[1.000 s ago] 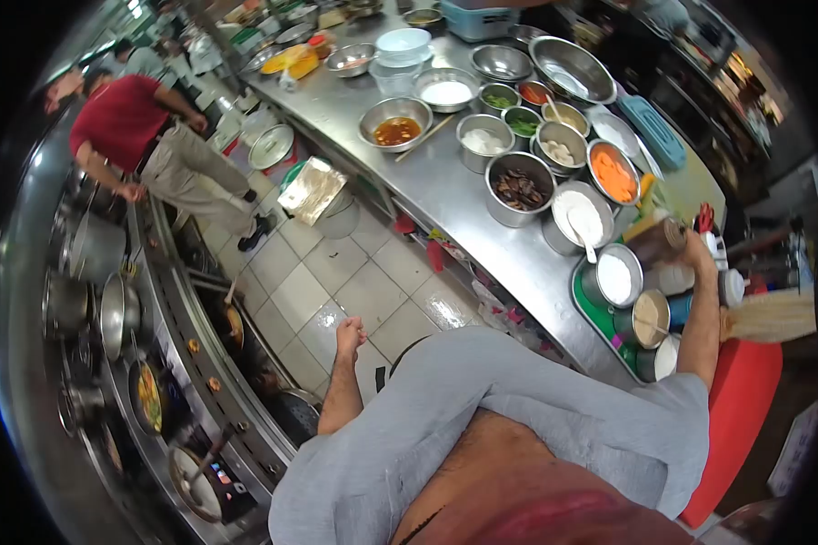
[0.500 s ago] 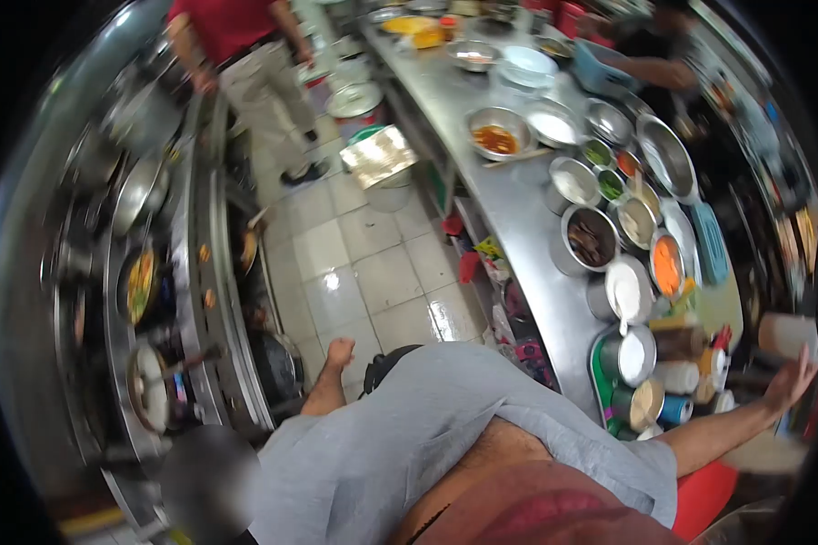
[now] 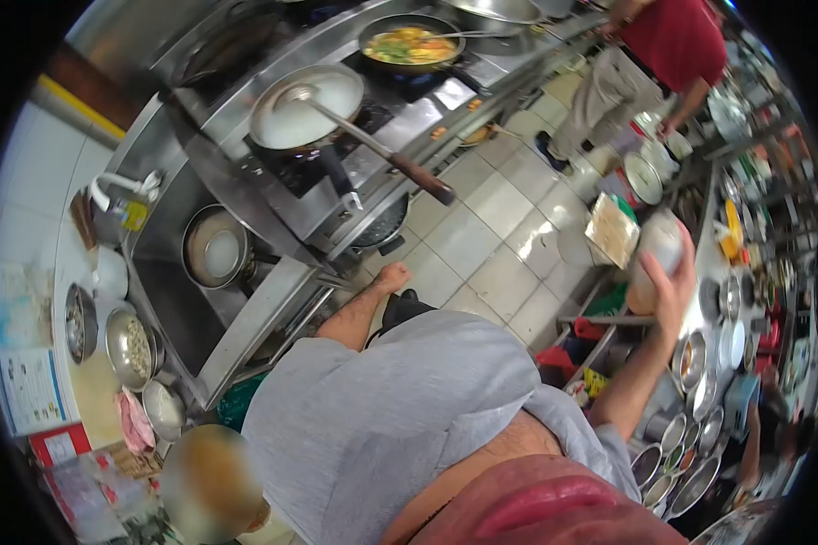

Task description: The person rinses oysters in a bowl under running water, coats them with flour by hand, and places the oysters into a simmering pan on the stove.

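My right hand (image 3: 671, 282) is wrapped round a large whitish plastic bottle (image 3: 654, 259), raised over the aisle beside the prep counter. What the bottle contains I cannot make out. Closed in a fist, my left hand (image 3: 393, 277) hangs low in front of my body near the stove's front edge, with nothing visible in it. Ahead on the stove, a wide pan (image 3: 286, 123) looks pale inside, and a ladle (image 3: 373, 141) with a wooden handle lies across it. Farther along sits a dark frying pan (image 3: 411, 44) of yellow, orange and green food, a utensil handle over its rim.
A sink (image 3: 168, 272) on the left holds a pan (image 3: 216, 247). Bowls (image 3: 129, 350) stand beside it. A person in a red shirt (image 3: 673, 41) stands in the tiled aisle. Metal containers (image 3: 668, 431) crowd the right counter, where another person's arm (image 3: 752, 445) shows.
My view has swung left toward the stove and sink. My right hand, earlier open and reaching out at the far right, now holds the bottle. My left hand stays in a fist.
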A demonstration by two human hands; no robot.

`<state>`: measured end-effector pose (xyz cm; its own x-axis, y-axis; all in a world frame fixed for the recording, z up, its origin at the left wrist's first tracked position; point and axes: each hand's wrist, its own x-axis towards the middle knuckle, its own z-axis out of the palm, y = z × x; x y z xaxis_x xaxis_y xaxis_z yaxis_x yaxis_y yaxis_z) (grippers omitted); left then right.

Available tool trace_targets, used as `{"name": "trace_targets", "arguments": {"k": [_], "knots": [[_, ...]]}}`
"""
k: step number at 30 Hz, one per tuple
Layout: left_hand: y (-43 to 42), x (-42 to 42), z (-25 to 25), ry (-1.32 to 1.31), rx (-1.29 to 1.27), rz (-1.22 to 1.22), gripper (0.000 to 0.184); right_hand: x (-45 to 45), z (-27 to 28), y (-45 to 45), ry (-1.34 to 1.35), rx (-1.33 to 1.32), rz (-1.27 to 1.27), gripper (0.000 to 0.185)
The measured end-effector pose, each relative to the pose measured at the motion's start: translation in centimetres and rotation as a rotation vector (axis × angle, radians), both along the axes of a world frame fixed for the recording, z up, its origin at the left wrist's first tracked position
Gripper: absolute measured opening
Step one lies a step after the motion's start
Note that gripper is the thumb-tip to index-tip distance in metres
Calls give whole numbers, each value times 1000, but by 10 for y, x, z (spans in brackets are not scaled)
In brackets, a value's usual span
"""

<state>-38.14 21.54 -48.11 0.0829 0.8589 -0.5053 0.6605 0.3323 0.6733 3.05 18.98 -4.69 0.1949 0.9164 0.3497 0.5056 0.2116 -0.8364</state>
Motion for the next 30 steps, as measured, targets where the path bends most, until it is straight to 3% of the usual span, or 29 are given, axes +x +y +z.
{"name": "trace_targets", "arguments": {"k": [2, 4, 6, 7, 10, 14, 16, 19, 21, 23, 24, 25, 27, 29, 30], "knots": [[-9, -46, 3, 48, -62, 2, 30, -68, -4, 73, 44, -79, 241, 60], [-24, -85, 6, 101, -117, -3, 29, -124, -18, 143, -216, -28, 379, 60], [-58, -112, -16, 141, 138, 273, 28, -188, -16, 192, -422, -34, 487, 61], [-75, -126, -32, 145, 134, 290, 28, -210, -35, 224, -520, 75, 525, 63], [-115, -163, -74, -44, -78, 596, 26, -290, -49, 278, -751, -37, 566, 64], [-173, -181, -100, 149, -63, 381, 27, -369, -47, 305, -957, -191, 688, 44], [-190, -164, -54, -247, -361, 968, 28, -394, -67, 328, -1082, -195, 720, 30], [-210, -149, -48, -308, -221, 1026, 26, -412, -77, 347, -1209, -250, 765, 30], [-211, -143, -48, -324, -262, 1021, 26, -412, -77, 350, -1201, -187, 750, 28], [-211, -143, -47, -353, -345, 987, 25, -411, -75, 352, -1158, -304, 766, 37], [-220, -159, -73, -697, -338, 905, 26, -408, -74, 352, -1152, -310, 756, 37], [-216, -157, -69, -689, -344, 890, 26, -405, -75, 350, -1096, -275, 749, 44], [-196, -147, -47, -344, -331, 879, 25, -395, -77, 348, -1026, -253, 712, 52], [-177, -154, -47, -166, -279, 620, 25, -377, -84, 347, -626, -88, 631, 66], [-169, -154, -59, -183, -296, 679, 25, -367, -88, 345, -449, 31, 598, 70]]}}
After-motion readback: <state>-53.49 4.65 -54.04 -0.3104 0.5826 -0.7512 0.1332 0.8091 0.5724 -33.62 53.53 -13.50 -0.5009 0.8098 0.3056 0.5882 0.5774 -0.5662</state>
